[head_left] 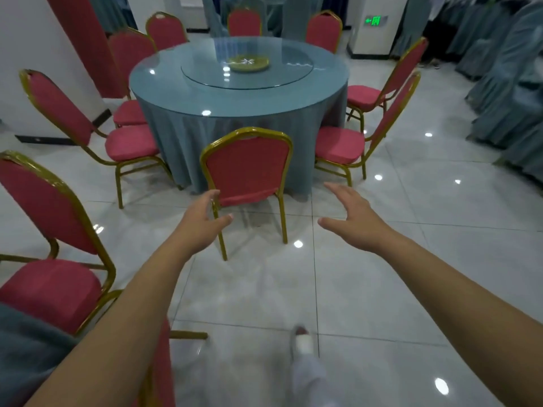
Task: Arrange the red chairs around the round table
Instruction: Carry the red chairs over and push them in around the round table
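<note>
Two outstretched hands, left hand (202,220) and right hand (354,221), fingers released and grasping nothing, flank the near red chair (248,168), which stands against the near side of the round table (170,86).

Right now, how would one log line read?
left hand: open, empty | right hand: open, empty | front chair: back toward camera, at round table
</note>
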`<state>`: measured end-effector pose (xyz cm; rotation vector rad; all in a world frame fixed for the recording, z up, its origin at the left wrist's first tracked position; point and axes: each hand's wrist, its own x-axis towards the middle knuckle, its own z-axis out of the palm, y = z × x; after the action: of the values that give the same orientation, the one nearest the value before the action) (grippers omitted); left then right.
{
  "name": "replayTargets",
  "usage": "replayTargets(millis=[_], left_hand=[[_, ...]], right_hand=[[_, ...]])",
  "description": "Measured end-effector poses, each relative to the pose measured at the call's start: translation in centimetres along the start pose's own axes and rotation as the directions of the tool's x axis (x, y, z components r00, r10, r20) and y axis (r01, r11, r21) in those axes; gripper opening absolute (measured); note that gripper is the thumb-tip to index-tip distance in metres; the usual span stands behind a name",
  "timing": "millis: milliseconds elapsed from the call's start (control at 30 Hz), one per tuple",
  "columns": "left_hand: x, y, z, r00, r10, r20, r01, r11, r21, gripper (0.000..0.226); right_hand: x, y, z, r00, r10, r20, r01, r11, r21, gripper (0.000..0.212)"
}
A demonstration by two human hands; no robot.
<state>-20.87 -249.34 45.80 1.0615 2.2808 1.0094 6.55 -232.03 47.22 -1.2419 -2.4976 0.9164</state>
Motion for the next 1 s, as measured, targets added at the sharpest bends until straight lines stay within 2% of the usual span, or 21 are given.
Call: replayTargets(millis=[200, 333, 433, 500, 667, 733, 800, 900, 1000], left_hand=[[12.1, -0.5, 0.7, 0.997, -0.064, -0.037, 0.066, 0.997, 0.031, 0.065], [21.8, 0.6, 0.1, 0.993, -0.105, -0.054, 0.109, 0.991, 0.079, 0.068], [28.6, 0.5, 0.0, 0.993, -0.092, -0.071, 0.100, 0.988, 0.116, 0.065], [32.3, -0.2, 0.3, 0.985, -0.154, -0.082, 0.164, 0.977, 0.137, 0.068], [37.5, -3.3, 2.3, 0.958, -0.286, 0.034, 0.279, 0.950, 0.140, 0.065], [39.6, -4.6, 2.8, 0.945, -0.322, 0.056, 0.307, 0.934, 0.184, 0.071], [41.6, -5.8, 3.2, 0.938, -0.343, 0.057, 0.320, 0.915, 0.248, 0.078], [43.8, -7.1, 3.9, 0.928, -0.359, 0.095, 0.303, 0.880, 0.366, 0.083], [44.4, -8.5, 4.8, 0.938, -0.330, 0.106, 0.273, 0.892, 0.360, 0.079]], right_hand=[[15.4, 0.6, 1.5, 0.994, -0.097, 0.056, 0.097, 0.995, 0.010, 0.085], [27.4, 0.6, 1.6, 0.990, -0.101, 0.096, 0.097, 0.994, 0.045, 0.088], [35.8, 0.3, 1.9, 0.982, -0.112, 0.151, 0.116, 0.993, -0.015, 0.089], [40.8, 0.2, 2.4, 0.975, -0.099, 0.197, 0.116, 0.990, -0.077, 0.090], [48.8, 0.5, 4.5, 0.954, -0.010, 0.299, 0.058, 0.987, -0.152, 0.091], [50.9, 0.9, 5.5, 0.939, 0.014, 0.343, 0.030, 0.992, -0.123, 0.083], [51.9, 1.2, 6.4, 0.930, 0.016, 0.368, 0.032, 0.992, -0.125, 0.064], [52.1, 1.7, 7.5, 0.956, 0.026, 0.292, 0.020, 0.988, -0.154, 0.041], [51.5, 1.6, 8.3, 0.967, 0.058, 0.247, -0.019, 0.987, -0.158, 0.039]])
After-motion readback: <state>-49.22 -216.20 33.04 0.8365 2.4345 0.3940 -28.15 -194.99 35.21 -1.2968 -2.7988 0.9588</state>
